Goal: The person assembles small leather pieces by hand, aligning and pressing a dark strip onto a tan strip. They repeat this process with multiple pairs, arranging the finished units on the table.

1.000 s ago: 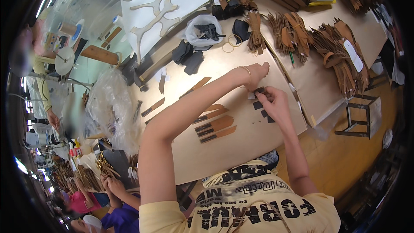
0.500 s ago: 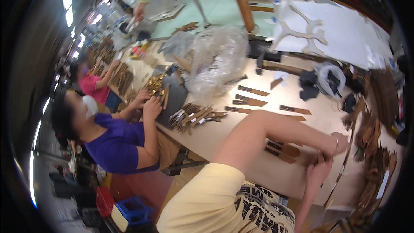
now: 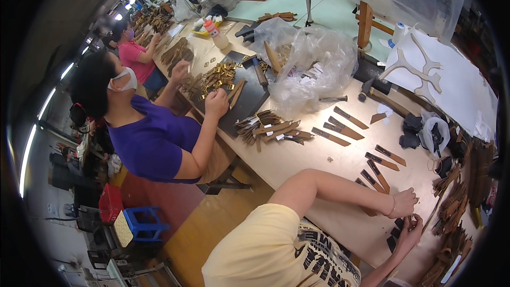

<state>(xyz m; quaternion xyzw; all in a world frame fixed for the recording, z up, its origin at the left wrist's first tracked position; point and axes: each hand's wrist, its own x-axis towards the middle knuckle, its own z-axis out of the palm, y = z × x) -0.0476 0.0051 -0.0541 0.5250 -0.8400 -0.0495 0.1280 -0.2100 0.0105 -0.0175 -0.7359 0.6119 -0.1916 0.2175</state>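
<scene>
Obscuring whatever they hold, the hands curl near small black pieces.

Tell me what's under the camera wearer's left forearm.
Dark-ended brown strips show along the far edge of the left forearm; a brown end peeks out on the near side, above tan tabletop. The stretch beneath is covered; I can't count strips there.

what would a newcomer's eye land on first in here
Likely the person in purple at left, seated before a heap of gold pieces. Next, perhaps, the big clear bag right of that heap and the pale branching shape at upper right. The wearer's left hand and right hand are close together at lower right.
</scene>
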